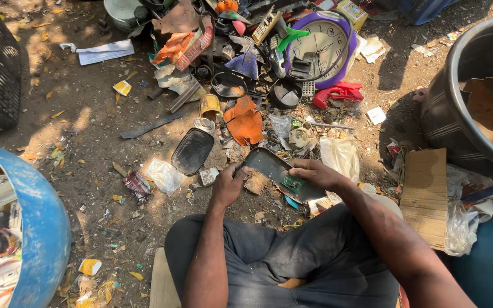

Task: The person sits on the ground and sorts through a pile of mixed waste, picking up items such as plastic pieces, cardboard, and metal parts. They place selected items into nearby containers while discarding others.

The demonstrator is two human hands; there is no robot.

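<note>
Both hands on the dark casing (272,171), held over the dirt in front of the knees. Left hand (228,183) closed around its near-left end, right hand (315,173) pressed down on its right side. Green board (292,183) sits inside the casing, just under the right fingers. Black oval tray (192,150) left of the grip; purple clock (322,45) well beyond it.
</note>
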